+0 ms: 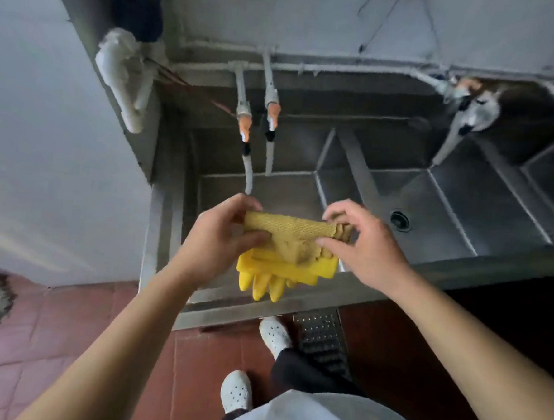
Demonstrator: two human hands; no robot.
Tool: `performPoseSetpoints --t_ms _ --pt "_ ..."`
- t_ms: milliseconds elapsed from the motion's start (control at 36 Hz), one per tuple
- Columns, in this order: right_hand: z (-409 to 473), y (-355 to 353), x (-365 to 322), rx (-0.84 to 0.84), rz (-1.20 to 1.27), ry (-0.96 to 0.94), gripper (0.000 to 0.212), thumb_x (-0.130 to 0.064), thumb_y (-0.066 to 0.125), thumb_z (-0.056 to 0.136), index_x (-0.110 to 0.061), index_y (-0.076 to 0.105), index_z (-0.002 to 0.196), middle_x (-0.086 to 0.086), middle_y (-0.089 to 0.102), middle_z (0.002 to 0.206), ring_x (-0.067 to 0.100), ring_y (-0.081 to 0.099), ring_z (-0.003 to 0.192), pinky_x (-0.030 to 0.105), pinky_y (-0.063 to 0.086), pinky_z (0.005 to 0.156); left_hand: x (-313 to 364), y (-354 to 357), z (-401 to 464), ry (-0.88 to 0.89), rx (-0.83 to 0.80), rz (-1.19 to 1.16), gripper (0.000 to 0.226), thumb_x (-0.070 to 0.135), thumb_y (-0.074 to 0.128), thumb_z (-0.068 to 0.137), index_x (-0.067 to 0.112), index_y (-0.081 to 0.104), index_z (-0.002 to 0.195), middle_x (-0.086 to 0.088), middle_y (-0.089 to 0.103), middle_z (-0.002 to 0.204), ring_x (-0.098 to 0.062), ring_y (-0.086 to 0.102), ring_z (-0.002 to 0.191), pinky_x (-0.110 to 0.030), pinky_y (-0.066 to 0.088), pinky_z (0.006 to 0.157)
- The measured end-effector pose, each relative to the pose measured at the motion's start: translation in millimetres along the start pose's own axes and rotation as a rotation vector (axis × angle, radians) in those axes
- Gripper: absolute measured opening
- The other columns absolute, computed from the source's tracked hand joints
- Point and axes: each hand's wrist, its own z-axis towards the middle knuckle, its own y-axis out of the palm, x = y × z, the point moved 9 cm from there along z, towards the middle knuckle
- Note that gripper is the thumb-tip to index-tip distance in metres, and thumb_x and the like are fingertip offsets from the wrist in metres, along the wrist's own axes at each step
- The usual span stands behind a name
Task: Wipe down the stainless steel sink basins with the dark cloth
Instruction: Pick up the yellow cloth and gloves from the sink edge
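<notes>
Both hands' (217,235) (364,244) fingers pinching yellow gloves (286,252) over seemingly empty sink basins (448,204).

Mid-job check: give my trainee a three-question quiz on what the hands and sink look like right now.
1. True or false: both hands hold the yellow gloves above the sink's front edge.
2. Which basin shows a round drain? A) the one under the two taps B) the one right of the divider C) neither
3. Fill in: no dark ____ is visible in this view.

Key:
1. True. The left hand grips one end of the gloves and the right hand pinches the other.
2. B.
3. cloth.
</notes>
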Motion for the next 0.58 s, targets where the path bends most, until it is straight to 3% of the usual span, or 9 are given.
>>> performPoseSetpoints --t_ms 56,111,194,278,361,444,583 --pt "-23.5 -42.3 14.3 0.093 0.050 0.043 0.030 -0.018 0.081 0.079 -0.032 0.059 0.095 -0.012 0.066 0.088 0.019 0.064 0.080 0.036 0.051 0.073 25.7 36.7 16.0 0.069 -0.103 -0.121 0.034 0.011 0.082 0.078 0.030 0.063 0.098 0.004 0.067 0.085 -0.018 0.066 0.080 -0.039 0.057 0.076" --pt "-46.9 -81.0 25.9 0.175 0.057 0.053 0.028 -0.014 0.080 0.079 -0.031 0.062 0.093 -0.009 0.066 0.086 0.018 0.063 0.077 0.039 0.051 0.072 52.8 75.9 28.3 0.143 -0.206 -0.181 0.033 0.007 0.081 0.079 0.027 0.063 0.098 0.006 0.066 0.083 -0.012 0.064 0.077 -0.033 0.055 0.072" --pt "-80.5 -135.2 48.3 0.299 0.084 0.081 0.027 -0.012 0.078 0.078 -0.030 0.065 0.094 -0.008 0.065 0.088 0.013 0.061 0.078 0.033 0.050 0.073 94.7 130.0 38.9 0.255 -0.329 -0.230 0.031 0.001 0.076 0.081 0.019 0.062 0.102 0.003 0.067 0.091 -0.012 0.066 0.085 -0.029 0.054 0.080" --pt "-112.3 -183.6 75.6 0.425 0.123 0.122 0.027 -0.016 0.075 0.075 -0.032 0.067 0.095 -0.002 0.064 0.087 0.025 0.059 0.078 0.034 0.047 0.072 132.3 180.4 46.4 0.309 -0.429 -0.268 0.030 -0.006 0.072 0.082 0.012 0.062 0.104 -0.012 0.067 0.096 -0.016 0.066 0.090 -0.033 0.054 0.087" --pt "-137.8 -218.5 103.5 0.502 0.160 0.150 0.027 -0.015 0.075 0.075 -0.030 0.068 0.096 -0.006 0.065 0.085 0.023 0.059 0.076 0.038 0.047 0.072 159.4 225.5 53.2 0.319 -0.495 -0.301 0.031 -0.010 0.070 0.083 0.010 0.062 0.105 0.000 0.069 0.094 -0.011 0.067 0.089 -0.024 0.053 0.082" --pt "-160.2 -253.4 134.2 0.537 0.252 0.165 0.032 -0.006 0.077 0.078 -0.028 0.069 0.099 0.008 0.067 0.087 0.029 0.061 0.075 0.044 0.049 0.073 182.6 272.0 65.0 0.318 -0.540 -0.344 0.031 -0.007 0.072 0.083 0.011 0.064 0.107 0.006 0.071 0.095 -0.011 0.069 0.089 -0.022 0.053 0.081" --pt "-200.7 -329.3 192.3 0.600 0.374 0.186 0.035 0.005 0.075 0.080 -0.021 0.071 0.101 0.018 0.066 0.088 0.014 0.061 0.074 0.024 0.049 0.069 225.4 371.3 88.6 0.294 -0.619 -0.392 0.031 0.005 0.075 0.079 0.026 0.070 0.101 0.003 0.071 0.091 -0.016 0.068 0.086 -0.029 0.055 0.080"
